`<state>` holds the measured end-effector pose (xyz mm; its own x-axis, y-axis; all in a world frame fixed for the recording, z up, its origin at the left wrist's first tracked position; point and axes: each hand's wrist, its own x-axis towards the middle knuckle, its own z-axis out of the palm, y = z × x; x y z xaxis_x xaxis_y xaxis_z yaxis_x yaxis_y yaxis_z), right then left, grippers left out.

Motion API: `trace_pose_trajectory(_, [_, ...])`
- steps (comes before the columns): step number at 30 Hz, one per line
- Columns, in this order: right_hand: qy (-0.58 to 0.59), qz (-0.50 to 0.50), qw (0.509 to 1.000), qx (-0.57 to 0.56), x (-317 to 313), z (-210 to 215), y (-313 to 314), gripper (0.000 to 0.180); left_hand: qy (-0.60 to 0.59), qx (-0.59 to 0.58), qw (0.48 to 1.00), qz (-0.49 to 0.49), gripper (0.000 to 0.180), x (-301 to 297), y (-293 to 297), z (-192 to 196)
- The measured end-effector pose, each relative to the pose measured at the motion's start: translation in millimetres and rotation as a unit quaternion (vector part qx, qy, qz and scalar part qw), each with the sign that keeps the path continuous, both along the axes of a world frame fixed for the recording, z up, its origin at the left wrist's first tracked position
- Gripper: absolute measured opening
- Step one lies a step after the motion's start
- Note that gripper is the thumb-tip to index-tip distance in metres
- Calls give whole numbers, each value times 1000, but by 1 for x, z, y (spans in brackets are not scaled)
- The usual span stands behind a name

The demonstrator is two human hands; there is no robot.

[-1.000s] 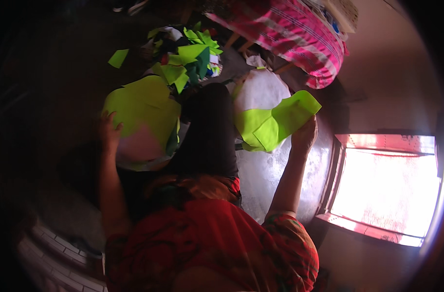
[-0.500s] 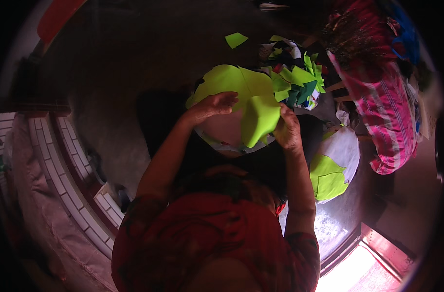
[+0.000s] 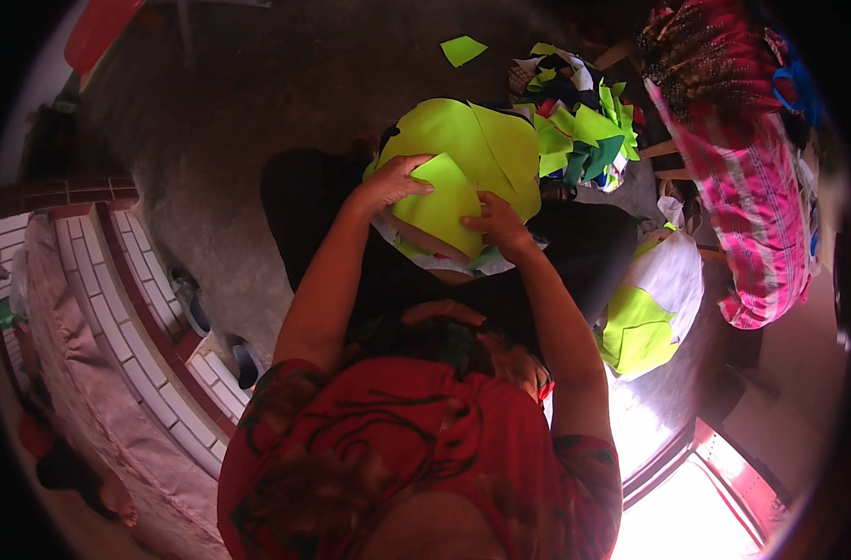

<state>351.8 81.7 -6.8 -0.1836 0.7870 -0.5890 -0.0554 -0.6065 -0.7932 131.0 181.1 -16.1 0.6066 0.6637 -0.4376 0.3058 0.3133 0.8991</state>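
Note:
On my lap rests a large rounded bundle (image 3: pixel 500 140), its top covered with flat yellow-green patches and its near side whitish. A loose yellow-green piece of sheet material (image 3: pixel 437 207), perhaps cloth or felt, lies against its near face. My left hand (image 3: pixel 390 187) grips the upper left edge of this piece between thumb and fingers. At its right edge, my right hand (image 3: pixel 502 226) holds it with thumb and fingertips. Some fingertips are hidden under the piece.
A container (image 3: pixel 616 177) heaped with yellow-green, dark green and white scraps stands far right. Beside my right knee sits a white and yellow-green bundle (image 3: pixel 654 313). One scrap (image 3: pixel 463 50) lies on the floor. Pink checked cloth (image 3: pixel 738 205) hangs at the right; shoes (image 3: pixel 246 364) lie left.
The loose yellow-green piece has moved left and now lies flatter on the bundle. My right hand has come inward to the left, and my left hand now grips the piece's edge.

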Motion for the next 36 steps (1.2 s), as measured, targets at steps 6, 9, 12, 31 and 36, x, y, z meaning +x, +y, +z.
trace_pose_trajectory(6, [-71,42,997,7,-9,-33,-5,46,163,149,973,-70,62,-14,1,-30])
trace_pose_trajectory(9, [-146,80,984,58,-11,-45,-10,44,233,158,955,-90,57,-14,2,-32])
trace_pose_trajectory(12, [-187,114,972,83,-13,-56,-12,42,277,187,938,-86,49,-14,2,-36])
trace_pose_trajectory(31, [-142,129,980,-61,-15,-54,-10,33,300,254,918,-49,37,-4,-6,-22])
trace_pose_trajectory(36, [-201,142,969,29,-10,-85,-10,45,356,259,896,-56,39,-12,-4,-28])
